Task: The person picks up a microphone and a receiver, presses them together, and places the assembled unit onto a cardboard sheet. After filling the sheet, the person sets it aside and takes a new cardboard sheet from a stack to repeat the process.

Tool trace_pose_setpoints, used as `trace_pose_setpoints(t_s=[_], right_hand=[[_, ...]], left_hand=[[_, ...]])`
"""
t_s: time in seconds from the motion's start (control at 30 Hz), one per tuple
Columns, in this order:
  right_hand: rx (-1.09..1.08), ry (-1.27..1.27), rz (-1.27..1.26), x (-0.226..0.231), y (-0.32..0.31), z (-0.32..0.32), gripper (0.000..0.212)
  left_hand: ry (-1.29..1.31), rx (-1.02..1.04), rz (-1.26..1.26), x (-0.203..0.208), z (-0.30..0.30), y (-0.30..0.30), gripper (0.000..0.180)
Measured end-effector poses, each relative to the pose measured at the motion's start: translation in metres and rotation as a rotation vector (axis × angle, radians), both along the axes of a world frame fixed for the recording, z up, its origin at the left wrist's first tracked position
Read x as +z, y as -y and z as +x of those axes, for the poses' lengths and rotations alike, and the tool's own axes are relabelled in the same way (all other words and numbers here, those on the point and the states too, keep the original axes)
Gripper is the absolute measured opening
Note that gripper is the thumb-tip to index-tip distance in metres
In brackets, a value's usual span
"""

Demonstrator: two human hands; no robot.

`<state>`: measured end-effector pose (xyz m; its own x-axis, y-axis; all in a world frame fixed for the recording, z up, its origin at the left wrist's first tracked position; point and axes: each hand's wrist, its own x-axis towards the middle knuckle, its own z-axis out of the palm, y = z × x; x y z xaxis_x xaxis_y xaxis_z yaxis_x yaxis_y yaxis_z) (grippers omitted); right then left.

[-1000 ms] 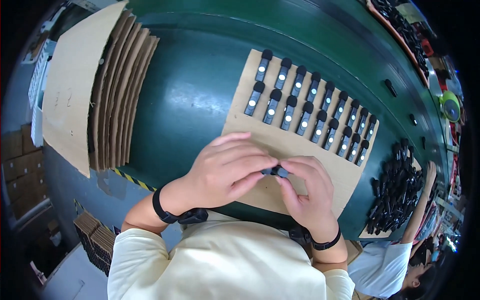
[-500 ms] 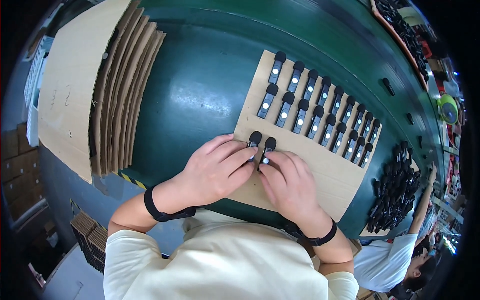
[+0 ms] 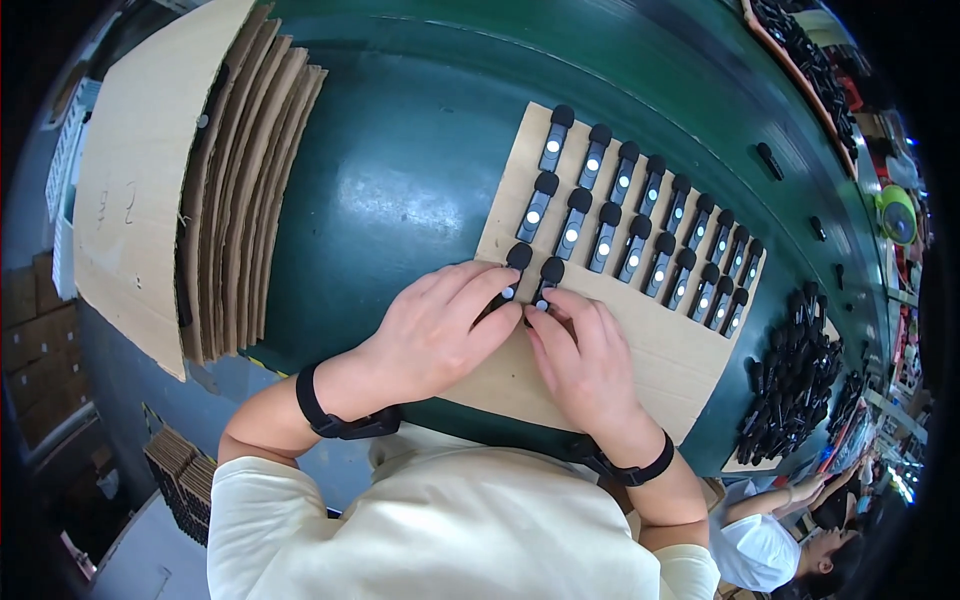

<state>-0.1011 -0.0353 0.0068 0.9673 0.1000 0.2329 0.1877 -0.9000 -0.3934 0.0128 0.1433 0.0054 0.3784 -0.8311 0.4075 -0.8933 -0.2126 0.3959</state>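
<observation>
A cardboard sheet (image 3: 650, 360) lies on the green table. Two rows of small black clip-on microphones (image 3: 571, 236) with foam tips and pale round spots fill its far half. Below the rows' left end, two more microphones lie side by side. My left hand (image 3: 435, 315) is closed with thumb and fingers around the left microphone (image 3: 518, 257). In my right hand (image 3: 585, 365), the right microphone (image 3: 552, 270) is pinched near its lower end. Fingers partly hide both bodies; the foam tips point away from me.
A leaning stack of cardboard sheets (image 3: 150, 180) stands at the left. A heap of black microphones (image 3: 790, 385) lies at the right, with a few loose ones (image 3: 769, 161) beyond. Another person (image 3: 765, 545) works at the lower right. A green fan (image 3: 896, 217) stands farther right.
Both hands have moved the two microphones slightly away from me and to the right, closer to the rows. At the lower right, the other person's arm has come down and bent.
</observation>
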Motion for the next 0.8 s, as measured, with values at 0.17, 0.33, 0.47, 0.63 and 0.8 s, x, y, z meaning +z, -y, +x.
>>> trace_pose_setpoints(t_s=[0.17,0.33,0.47,0.63,0.8], right_hand=[[-0.002,0.057,0.04,0.003,0.003,0.001,0.037],[-0.007,0.023,0.172,0.035,0.026,0.002,0.035],[-0.059,0.012,0.154,0.07,0.08,0.014,0.031],[-0.277,-0.167,0.231,0.085,0.167,0.045,0.026],[-0.393,-0.166,-0.086,0.053,0.272,0.087,0.033]], left_hand=[[-0.051,0.002,-0.033,0.0,0.003,0.005,0.024],[-0.065,0.005,-0.042,0.006,0.002,0.005,0.025],[-0.155,0.018,-0.045,0.007,0.002,0.005,0.027],[-0.205,0.054,-0.143,0.009,0.002,0.005,0.027],[-0.248,0.095,-0.205,0.011,0.003,0.01,0.025]])
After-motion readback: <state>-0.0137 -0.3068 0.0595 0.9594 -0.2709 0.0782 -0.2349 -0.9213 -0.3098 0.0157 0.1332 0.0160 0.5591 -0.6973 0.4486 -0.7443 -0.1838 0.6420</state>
